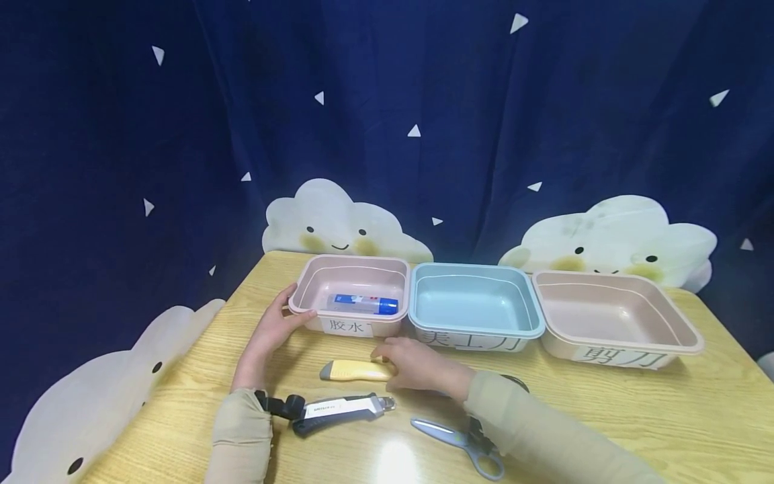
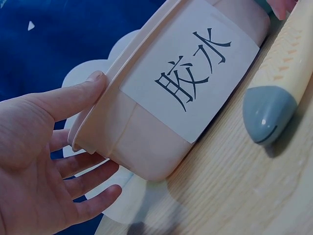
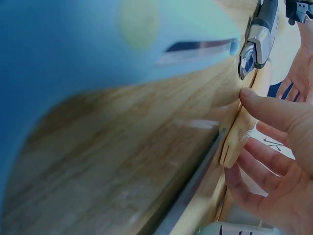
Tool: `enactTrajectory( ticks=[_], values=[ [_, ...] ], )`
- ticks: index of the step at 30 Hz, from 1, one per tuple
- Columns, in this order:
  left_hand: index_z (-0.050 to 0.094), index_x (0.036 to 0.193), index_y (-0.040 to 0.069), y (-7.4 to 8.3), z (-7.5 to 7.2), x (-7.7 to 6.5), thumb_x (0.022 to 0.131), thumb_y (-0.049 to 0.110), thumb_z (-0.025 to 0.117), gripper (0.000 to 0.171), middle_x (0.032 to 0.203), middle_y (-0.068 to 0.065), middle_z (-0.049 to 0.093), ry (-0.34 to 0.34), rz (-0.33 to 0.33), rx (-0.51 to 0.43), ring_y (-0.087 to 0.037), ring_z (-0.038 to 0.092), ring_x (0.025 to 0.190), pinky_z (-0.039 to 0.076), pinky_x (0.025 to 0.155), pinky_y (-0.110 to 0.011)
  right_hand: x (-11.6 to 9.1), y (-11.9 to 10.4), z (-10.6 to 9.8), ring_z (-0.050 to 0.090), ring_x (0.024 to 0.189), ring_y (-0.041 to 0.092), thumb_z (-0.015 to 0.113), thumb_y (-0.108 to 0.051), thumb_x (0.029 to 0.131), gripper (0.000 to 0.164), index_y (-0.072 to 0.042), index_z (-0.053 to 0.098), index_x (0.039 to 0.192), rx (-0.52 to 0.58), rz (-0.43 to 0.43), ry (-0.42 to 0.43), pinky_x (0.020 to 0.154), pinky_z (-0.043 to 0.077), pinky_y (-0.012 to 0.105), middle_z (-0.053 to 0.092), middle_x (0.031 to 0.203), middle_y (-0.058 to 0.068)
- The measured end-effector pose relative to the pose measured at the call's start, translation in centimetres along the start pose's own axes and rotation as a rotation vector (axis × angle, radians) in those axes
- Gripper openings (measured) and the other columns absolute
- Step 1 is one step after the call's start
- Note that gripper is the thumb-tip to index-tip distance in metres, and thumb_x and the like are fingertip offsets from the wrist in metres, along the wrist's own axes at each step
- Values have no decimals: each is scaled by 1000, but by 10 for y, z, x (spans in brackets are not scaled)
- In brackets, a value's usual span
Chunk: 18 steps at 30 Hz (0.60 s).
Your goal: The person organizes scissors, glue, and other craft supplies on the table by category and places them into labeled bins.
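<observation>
My left hand rests on the left front corner of the pink bin, thumb on the front rim and loose fingers along its outer side. A glue tube with a blue cap lies inside that bin. With my right hand I pinch a yellow utility knife near its right end, thumb on one side and fingers on the other. The knife's grey end points left. Closer to me lies a black-and-white utility knife. Blue-grey scissors lie partly under my right forearm.
A blue bin and a beige bin stand in a row right of the pink one, each with a paper label in front. A dark loop shows beyond my right wrist. Behind the table hangs a dark blue curtain.
</observation>
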<state>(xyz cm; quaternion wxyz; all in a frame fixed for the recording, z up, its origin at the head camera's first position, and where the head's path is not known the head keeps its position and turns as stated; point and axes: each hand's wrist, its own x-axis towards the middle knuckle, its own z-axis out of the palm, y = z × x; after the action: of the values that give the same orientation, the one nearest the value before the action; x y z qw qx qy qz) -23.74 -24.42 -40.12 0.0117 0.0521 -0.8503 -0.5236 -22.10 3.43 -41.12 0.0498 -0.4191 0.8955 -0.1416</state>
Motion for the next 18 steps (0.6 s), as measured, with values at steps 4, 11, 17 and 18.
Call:
enactTrajectory(
  ticks=[4,11,17,18],
  values=[
    [21,145,17,-2,1,1,82,27,67,80,141,-13,35,4,8,-8,-32,41,120,31,99,-50,0,0,1,51,80,6,75,-14,68,44,-14,63,110,18,-21,6,77,46,23,59,95,-4],
    [22,145,17,-3,2,1,81,26,67,79,141,-13,35,7,16,-20,-32,41,119,31,99,-49,0,1,2,54,85,7,75,-15,70,41,-14,64,109,-13,-38,19,81,46,24,62,99,-4],
    [21,146,18,-2,1,1,82,26,67,79,142,-13,35,3,8,-22,-32,41,120,29,100,-50,-3,1,1,57,100,13,74,-15,71,39,-13,65,109,-30,-48,24,91,43,28,63,107,0],
    [21,146,18,-2,1,1,82,26,67,79,142,-13,34,3,6,-20,-32,41,120,29,101,-51,-3,0,0,57,102,15,73,-14,72,39,-13,65,110,-31,-47,26,92,43,28,63,108,0]
  ],
)
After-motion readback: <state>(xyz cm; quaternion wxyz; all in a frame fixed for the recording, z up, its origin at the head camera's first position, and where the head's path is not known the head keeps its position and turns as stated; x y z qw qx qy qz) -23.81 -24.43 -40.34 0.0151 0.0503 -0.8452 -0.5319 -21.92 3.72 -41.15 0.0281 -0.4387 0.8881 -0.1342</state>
